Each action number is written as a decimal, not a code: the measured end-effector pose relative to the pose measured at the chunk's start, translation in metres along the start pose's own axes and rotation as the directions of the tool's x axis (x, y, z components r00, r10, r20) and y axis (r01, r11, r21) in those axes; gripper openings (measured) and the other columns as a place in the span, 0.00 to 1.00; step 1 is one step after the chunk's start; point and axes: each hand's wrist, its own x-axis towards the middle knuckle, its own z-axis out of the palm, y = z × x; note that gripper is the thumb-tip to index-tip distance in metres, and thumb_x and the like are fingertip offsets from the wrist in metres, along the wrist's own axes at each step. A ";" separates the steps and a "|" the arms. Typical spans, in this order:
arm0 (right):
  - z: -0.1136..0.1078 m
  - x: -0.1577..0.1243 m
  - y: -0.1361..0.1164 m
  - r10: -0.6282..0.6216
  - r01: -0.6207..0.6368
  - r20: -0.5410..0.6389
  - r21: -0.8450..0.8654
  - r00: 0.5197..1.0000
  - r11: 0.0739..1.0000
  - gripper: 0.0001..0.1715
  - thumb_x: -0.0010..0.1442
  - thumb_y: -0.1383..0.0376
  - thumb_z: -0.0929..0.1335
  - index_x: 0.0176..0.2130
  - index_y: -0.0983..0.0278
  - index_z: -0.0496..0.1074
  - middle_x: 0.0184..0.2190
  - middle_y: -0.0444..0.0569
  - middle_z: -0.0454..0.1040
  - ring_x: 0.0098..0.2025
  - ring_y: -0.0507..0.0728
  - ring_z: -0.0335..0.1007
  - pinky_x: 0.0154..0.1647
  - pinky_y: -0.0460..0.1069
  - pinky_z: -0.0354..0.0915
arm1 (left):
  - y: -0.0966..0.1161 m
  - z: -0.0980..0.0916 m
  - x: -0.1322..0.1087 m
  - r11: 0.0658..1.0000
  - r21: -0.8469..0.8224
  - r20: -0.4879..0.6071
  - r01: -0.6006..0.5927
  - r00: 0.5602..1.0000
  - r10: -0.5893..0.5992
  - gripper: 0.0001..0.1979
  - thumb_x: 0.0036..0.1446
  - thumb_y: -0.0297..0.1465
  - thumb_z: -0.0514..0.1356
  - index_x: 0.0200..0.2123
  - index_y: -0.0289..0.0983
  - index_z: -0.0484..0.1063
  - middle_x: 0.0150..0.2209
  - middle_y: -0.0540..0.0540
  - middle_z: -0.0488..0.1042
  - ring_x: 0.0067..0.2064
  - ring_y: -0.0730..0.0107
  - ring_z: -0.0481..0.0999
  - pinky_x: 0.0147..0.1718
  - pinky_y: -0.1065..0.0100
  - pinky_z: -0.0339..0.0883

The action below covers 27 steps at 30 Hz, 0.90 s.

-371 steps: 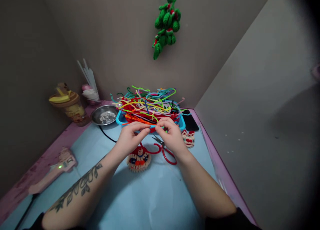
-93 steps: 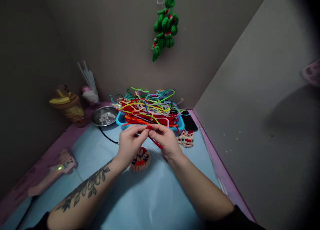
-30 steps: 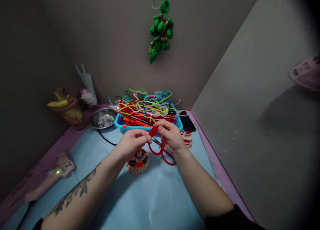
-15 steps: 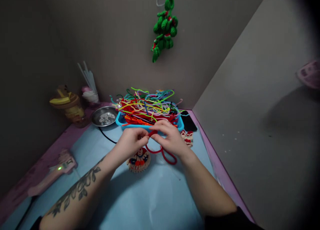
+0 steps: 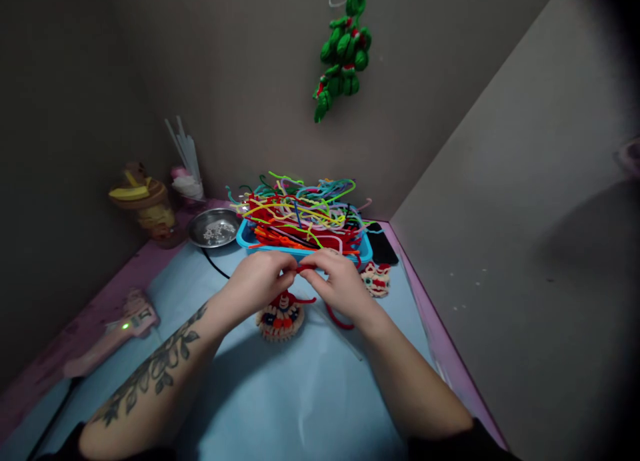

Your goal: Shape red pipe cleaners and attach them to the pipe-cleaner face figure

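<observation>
Head view: hands at work over a blue mat (image 5: pixel 300 394). The L hand (image 5: pixel 260 277) and R hand (image 5: pixel 343 284) meet fingertip to fingertip, both pinching a short red strip (image 5: pixel 303 269) held above the mat, just this side of a blue tray (image 5: pixel 300 253). The tray is heaped w/ stems (image 5: pixel 305 211) of many colours. Below the L hand sits a beige face (image 5: pixel 281 321) w/ blue & orange parts and a red top; a red tail (image 5: pixel 305 301) curves from near its top toward the R hand (whether it joins the held strip can't be told). A red loop (image 5: pixel 341 321) shows partly under the R hand, the rest hidden, w/ a clear rod (image 5: pixel 346 338) nearby. Beyond the R wrist: a 2nd face (image 5: pixel 376 281), then a phone (image 5: pixel 384 249) beside the tray. On the L: a metal dish (image 5: pixel 194 234) holding white bits (image 5: pixel 219 232), a cup (image 5: pixel 157 217) w/ brown & yellow top, and upright white sticks (image 5: pixel 186 147) behind. A pink glue gun (image 5: pixel 113 337), its light green, lies nr the L forearm. A green garland (image 5: pixel 345 51) hangs on the wall (image 5: pixel 240 87), well above the tray.
</observation>
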 end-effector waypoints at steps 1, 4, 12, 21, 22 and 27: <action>0.001 0.000 0.000 -0.002 0.002 0.012 -0.011 1.000 1.000 0.05 0.60 0.67 0.67 0.35 0.62 0.75 0.35 0.49 0.76 0.40 0.58 0.70 0.43 0.52 0.63 | 0.000 0.001 0.000 0.999 0.039 0.004 0.001 1.000 -0.001 0.08 0.54 0.26 0.57 0.32 0.38 0.77 0.31 0.46 0.79 0.31 0.66 0.75 0.30 0.70 0.60; 0.005 0.001 0.001 0.024 -0.025 -0.010 -0.040 1.000 0.999 0.07 0.60 0.70 0.65 0.31 0.63 0.73 0.31 0.49 0.74 0.37 0.57 0.68 0.40 0.51 0.62 | -0.001 0.003 0.001 0.997 0.076 0.017 0.001 1.000 -0.003 0.08 0.57 0.28 0.57 0.33 0.38 0.78 0.32 0.45 0.80 0.33 0.64 0.76 0.31 0.69 0.61; 0.011 0.003 0.007 0.242 -0.208 -0.129 0.230 0.962 0.951 0.08 0.58 0.67 0.65 0.27 0.63 0.70 0.27 0.45 0.69 0.31 0.53 0.65 0.33 0.47 0.59 | -0.006 0.005 0.005 0.963 -0.265 -0.062 0.057 0.995 -0.076 0.07 0.57 0.31 0.59 0.34 0.37 0.77 0.31 0.48 0.80 0.32 0.70 0.75 0.31 0.72 0.63; 0.012 0.004 0.006 0.370 -0.280 -0.130 0.443 0.920 0.852 0.09 0.57 0.62 0.66 0.28 0.64 0.69 0.26 0.43 0.67 0.29 0.52 0.62 0.31 0.47 0.59 | -0.004 0.010 0.007 0.854 -0.505 -0.090 0.124 0.977 -0.195 0.10 0.53 0.35 0.62 0.31 0.35 0.78 0.30 0.47 0.79 0.31 0.69 0.73 0.31 0.71 0.65; 0.011 0.004 0.006 0.376 -0.283 -0.126 0.454 0.918 0.845 0.09 0.57 0.62 0.66 0.28 0.64 0.69 0.26 0.43 0.67 0.29 0.52 0.62 0.31 0.47 0.58 | -0.004 0.011 0.007 0.842 -0.523 -0.090 0.131 0.974 -0.207 0.10 0.52 0.36 0.62 0.30 0.35 0.78 0.29 0.47 0.79 0.31 0.69 0.73 0.31 0.71 0.65; 0.010 0.004 0.004 0.390 -0.285 -0.116 0.503 0.913 0.816 0.10 0.56 0.61 0.67 0.28 0.64 0.69 0.25 0.43 0.66 0.29 0.52 0.61 0.31 0.47 0.58 | -0.004 0.014 0.008 0.760 -0.628 -0.064 0.168 0.962 -0.265 0.10 0.51 0.36 0.63 0.29 0.34 0.77 0.27 0.48 0.77 0.28 0.71 0.71 0.28 0.71 0.63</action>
